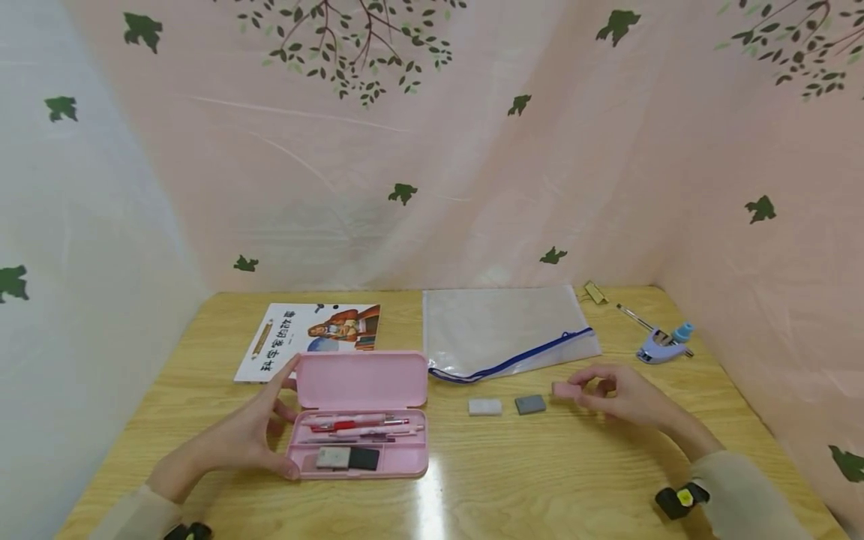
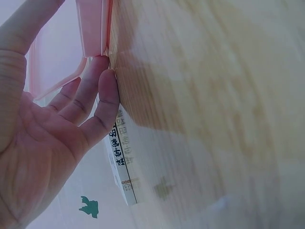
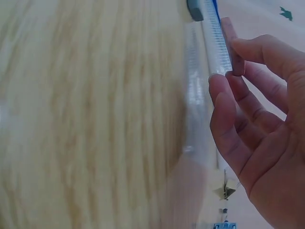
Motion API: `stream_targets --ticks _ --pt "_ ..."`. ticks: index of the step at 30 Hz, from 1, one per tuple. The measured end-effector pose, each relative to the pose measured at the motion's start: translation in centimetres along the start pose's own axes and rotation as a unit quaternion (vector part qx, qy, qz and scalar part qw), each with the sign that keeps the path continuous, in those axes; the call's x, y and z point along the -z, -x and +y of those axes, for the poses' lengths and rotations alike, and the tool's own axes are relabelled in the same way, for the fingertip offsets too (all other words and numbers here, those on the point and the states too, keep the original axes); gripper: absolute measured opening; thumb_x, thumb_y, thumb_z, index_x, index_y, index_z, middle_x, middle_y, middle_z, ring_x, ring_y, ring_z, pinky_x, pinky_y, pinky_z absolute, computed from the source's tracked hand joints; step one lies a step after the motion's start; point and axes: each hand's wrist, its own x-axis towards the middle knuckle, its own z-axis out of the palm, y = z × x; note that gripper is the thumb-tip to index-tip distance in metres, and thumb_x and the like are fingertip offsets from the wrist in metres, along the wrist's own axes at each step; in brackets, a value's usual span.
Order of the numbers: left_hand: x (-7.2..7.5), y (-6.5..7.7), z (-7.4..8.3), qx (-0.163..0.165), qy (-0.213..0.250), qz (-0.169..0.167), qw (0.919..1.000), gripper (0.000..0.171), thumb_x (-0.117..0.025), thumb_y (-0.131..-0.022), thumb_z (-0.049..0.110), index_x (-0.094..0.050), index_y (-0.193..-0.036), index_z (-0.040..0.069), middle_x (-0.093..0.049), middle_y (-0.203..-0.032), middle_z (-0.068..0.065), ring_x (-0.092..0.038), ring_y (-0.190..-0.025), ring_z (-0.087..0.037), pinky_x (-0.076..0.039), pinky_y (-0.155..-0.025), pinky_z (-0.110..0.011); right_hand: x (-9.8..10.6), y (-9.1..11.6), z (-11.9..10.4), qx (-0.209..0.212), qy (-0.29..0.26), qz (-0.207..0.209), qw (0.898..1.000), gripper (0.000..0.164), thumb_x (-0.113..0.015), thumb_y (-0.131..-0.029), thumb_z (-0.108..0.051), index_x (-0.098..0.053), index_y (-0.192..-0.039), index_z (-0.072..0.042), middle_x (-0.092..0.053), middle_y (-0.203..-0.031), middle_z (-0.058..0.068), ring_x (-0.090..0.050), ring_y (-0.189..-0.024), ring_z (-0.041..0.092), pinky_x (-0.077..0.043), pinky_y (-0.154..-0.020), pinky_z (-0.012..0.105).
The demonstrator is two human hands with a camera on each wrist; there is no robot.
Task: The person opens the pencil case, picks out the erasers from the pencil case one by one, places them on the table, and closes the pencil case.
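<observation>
A pink pencil case stands on the table with its lid up. My left hand holds its left end, thumb at the front corner and fingers by the lid. Several pens lie in the rear compartment; a light grey eraser and a black one lie in the front part. My right hand pinches a pink eraser between thumb and fingers, just above or at the table; contact is hard to tell. To its left lie a dark grey eraser and a white eraser.
Behind the erasers lies a clear zip pouch with a blue zipper. A booklet is partly behind the raised lid. At the far right are a gold clip, a pen and a lilac holder with a blue-capped item.
</observation>
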Motion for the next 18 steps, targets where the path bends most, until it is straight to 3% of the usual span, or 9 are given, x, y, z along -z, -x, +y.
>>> stream_targets --ticks 13,18 --pt "0.0 -0.2 0.0 0.013 0.000 0.000 0.9999 0.147 -0.099 -0.063 0.035 0.010 -0.162 0.035 -0.036 -0.143 -0.013 -0.061 -0.098 -0.021 -0.057 -0.083 -0.031 0.1 -0.1 1.1 0.030 0.021 -0.010 0.999 0.032 -0.071 -0.096 -0.016 -0.067 -0.125 -0.003 -0.066 -0.093 0.006 -0.060 -0.061 0.014 -0.052 -0.051 0.028" --pt "0.0 0.0 0.0 0.015 0.002 -0.002 0.9999 0.148 -0.099 -0.063 0.036 0.011 -0.162 0.036 -0.036 -0.143 -0.013 -0.062 -0.098 -0.021 -0.057 -0.083 -0.031 0.3 -0.2 1.6 0.042 0.016 -0.016 0.999 0.031 -0.068 -0.098 -0.011 -0.065 -0.127 -0.002 -0.065 -0.098 0.008 -0.057 -0.062 0.012 -0.050 -0.052 0.026"
